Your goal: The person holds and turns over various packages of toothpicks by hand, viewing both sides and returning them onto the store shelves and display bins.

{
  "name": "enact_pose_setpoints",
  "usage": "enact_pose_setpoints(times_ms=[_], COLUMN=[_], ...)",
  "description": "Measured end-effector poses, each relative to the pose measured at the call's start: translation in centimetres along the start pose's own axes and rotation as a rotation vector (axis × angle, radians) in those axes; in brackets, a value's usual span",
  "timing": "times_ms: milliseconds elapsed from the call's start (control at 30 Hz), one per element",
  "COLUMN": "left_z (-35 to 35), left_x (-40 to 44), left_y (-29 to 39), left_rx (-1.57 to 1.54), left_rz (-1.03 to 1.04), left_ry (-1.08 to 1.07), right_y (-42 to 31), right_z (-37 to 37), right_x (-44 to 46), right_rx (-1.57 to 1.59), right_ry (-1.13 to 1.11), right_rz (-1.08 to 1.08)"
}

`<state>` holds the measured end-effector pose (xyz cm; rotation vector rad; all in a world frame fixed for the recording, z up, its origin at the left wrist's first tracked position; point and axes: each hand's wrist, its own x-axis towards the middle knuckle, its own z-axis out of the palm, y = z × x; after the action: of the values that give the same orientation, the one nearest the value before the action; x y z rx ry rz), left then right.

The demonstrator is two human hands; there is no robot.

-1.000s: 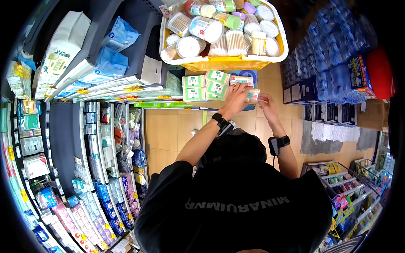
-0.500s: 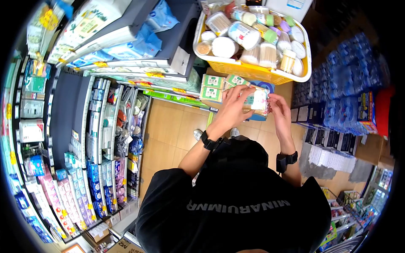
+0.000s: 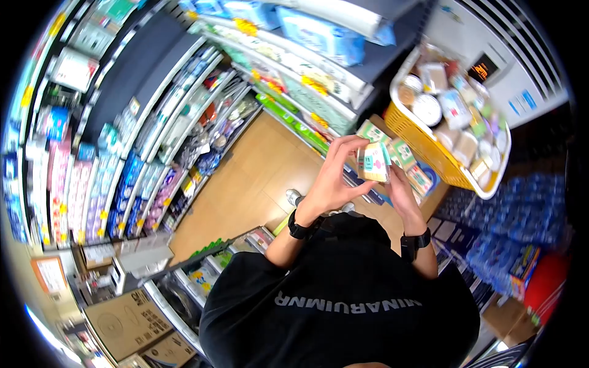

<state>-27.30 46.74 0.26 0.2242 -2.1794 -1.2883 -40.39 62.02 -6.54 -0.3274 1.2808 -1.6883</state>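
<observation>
A small pale pack [image 3: 373,162] with a green and white label and a pink mark is between my hands. My left hand [image 3: 331,178] curves around its left side, thumb below and fingers above. At its right edge, my right hand [image 3: 402,193] holds it, its fingers partly hidden behind the pack. Similar packs with green labels [image 3: 402,153] lie just beyond, in front of the yellow basket. One pack [image 3: 419,179] there has red on its label.
A yellow and white basket [image 3: 429,147] of tubs and packs stands at upper right, before a white appliance [image 3: 515,80]. Shelves [image 3: 147,104] of packaged goods line the left. Blue bottle packs [image 3: 509,214] are stacked at right; cardboard boxes [image 3: 129,319] are at lower left.
My view has turned, so the shelves and basket have shifted to the right. The pack is now raised away from the others, between both hands, and shows its label tilted.
</observation>
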Motion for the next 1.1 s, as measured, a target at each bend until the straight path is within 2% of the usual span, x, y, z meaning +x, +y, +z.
enact_pose_setpoints(times_ms=[67, 133, 167, 267, 333, 500, 600, 867, 1100], left_z=[-2.1, -4.3, -5.6, -9.0, -11.2, -16.6, -20.0, -28.8, -35.3], left_x=[-0.9, -1.9, -2.4, -4.2, -5.3, -7.5, -8.5, -11.3, -14.7], left_y=[-0.3, -0.6, -0.7, -1.2, -1.6, -1.9, -2.8, -5.5, -6.0], left_rx=[-0.034, -0.045, -0.046, -0.024, -0.09, -0.118, -0.105, 0.052, -0.001], left_rz=[0.018, 0.014, 0.002, -0.025, -0.069, -0.148, -0.116, -0.127, -0.308], left_ry=[0.093, 0.175, 0.212, 0.31, 0.401, 0.561, 0.649, 0.738, 0.771], right_y=[-0.7, -1.3, -1.8, -1.9, -1.7, -0.4, 0.2, 1.4, 4.4], right_z=[2.8, 5.4, 7.1, 10.9, 13.7, 20.3, 24.0, 33.8, 39.7], right_x=[1.2, 2.6, 2.9, 5.3, 6.7, 9.9, 11.6, 14.0, 15.9], right_rx=[-0.003, 0.122, 0.142, -0.051, -0.065, -0.092, -0.104, -0.128, -0.163], right_ry=[-0.043, -0.316, -0.33, -0.491, -0.532, -0.611, -0.635, -0.605, -0.652], right_rz=[0.069, 0.085, 0.099, 0.079, 0.107, 0.086, 0.071, -0.084, -0.113])
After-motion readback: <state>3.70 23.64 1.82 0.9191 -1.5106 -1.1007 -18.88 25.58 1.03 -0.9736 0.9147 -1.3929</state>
